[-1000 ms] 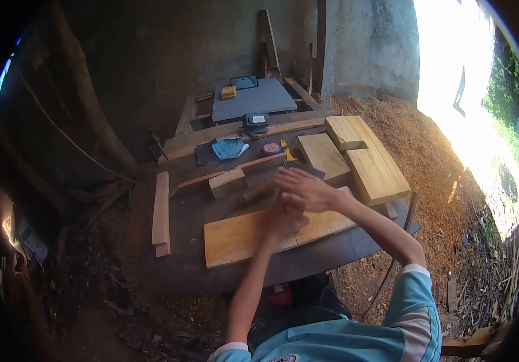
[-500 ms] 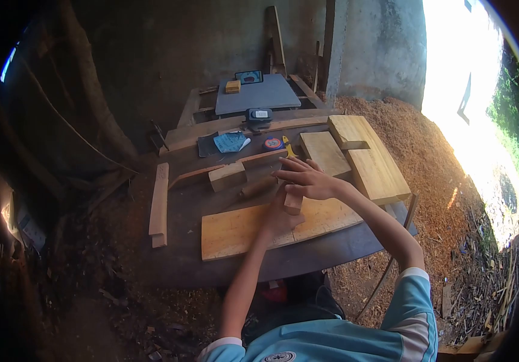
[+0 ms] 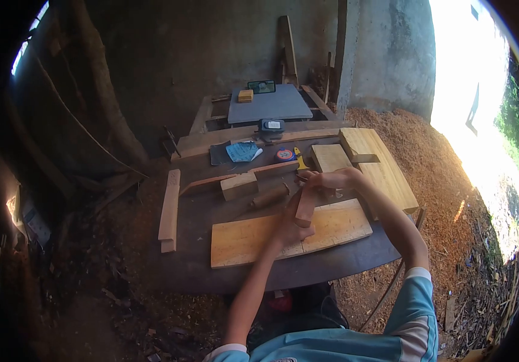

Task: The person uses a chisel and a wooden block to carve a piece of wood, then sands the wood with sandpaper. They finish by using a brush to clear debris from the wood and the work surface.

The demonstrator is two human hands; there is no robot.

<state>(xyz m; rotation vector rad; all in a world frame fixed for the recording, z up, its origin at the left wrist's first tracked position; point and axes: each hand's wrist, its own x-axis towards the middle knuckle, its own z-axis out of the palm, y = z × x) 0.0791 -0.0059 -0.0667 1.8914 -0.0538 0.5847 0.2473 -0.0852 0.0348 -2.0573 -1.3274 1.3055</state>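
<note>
My left hand [image 3: 289,229] is wrapped round a short wooden block [image 3: 306,211], holding it tilted above a flat wooden board [image 3: 244,241] with lines marked across it. At the block's far end is my right hand [image 3: 335,179], its fingers bent and closed. A small dark bit shows by those fingertips, too small to name. Just left of the hands lies a round wooden piece like a tool handle [image 3: 270,196]. Beyond it a notched wooden block [image 3: 239,186] rests against a thin wooden strip [image 3: 208,181].
Toward the back are a tape measure [image 3: 284,155], blue sandpaper [image 3: 243,151] and a dark device [image 3: 271,127]. Thick timber pieces [image 3: 386,175] sit at the right, a narrow wooden piece [image 3: 169,208] at the left edge. A phone [image 3: 262,87] stands on the far grey board [image 3: 271,108].
My right hand has gone from stretched fingers over the block to bent fingers at its far end. The block shows more of its length. The whole view has shifted slightly.
</note>
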